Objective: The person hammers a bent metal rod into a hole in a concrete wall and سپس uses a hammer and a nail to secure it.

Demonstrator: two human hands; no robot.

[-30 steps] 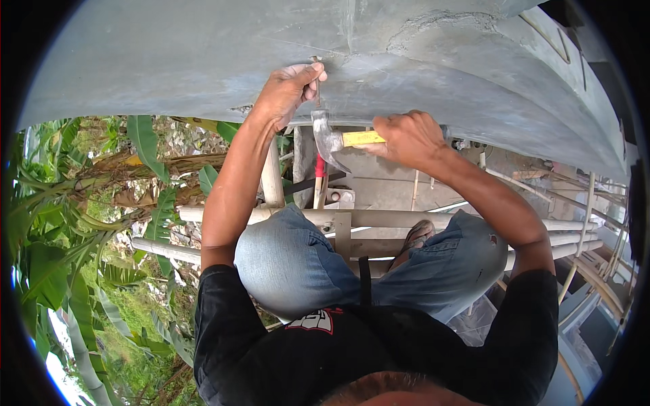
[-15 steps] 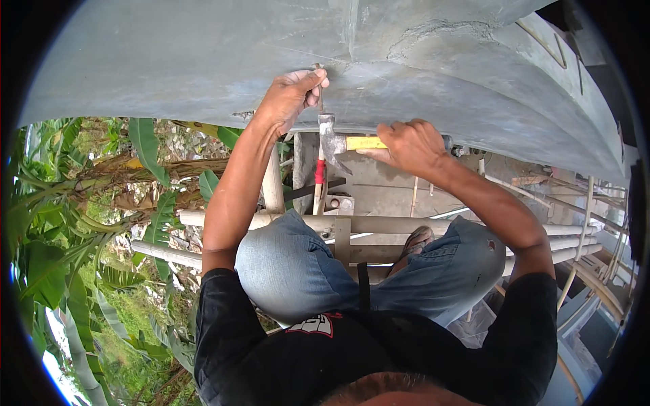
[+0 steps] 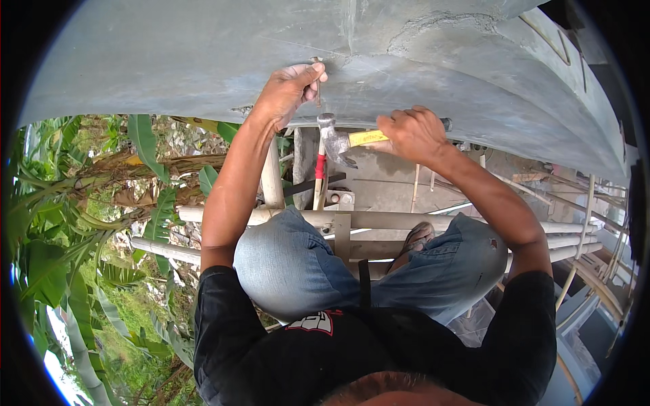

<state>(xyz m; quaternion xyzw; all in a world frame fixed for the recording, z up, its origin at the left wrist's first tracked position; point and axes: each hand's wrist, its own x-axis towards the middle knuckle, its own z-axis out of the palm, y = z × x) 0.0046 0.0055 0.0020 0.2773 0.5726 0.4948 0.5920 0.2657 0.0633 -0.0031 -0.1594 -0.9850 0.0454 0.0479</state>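
My left hand (image 3: 292,93) is closed, pinching a large nail (image 3: 319,93) between thumb and fingers. One end of the nail meets the grey cement wall (image 3: 203,61) beside a small hole or chipped spot; the other end points back toward me. Wrapped round the yellow handle of a claw hammer (image 3: 332,140) is my right hand (image 3: 416,135). The hammer's striking face lies just short of the nail's free end, with a small gap between them. Its claw points toward my knees.
Bamboo poles (image 3: 386,221) run across in front of me, by my jeans-covered knees. A red-banded stick (image 3: 319,169) stands below the hammer. Banana plants (image 3: 51,271) grow at the left. More bamboo scaffolding (image 3: 582,216) rises at the right.
The hammer has drawn back slightly from the nail's end and tilted, its handle end rising with my right hand. My left hand still holds the nail at about the same place.
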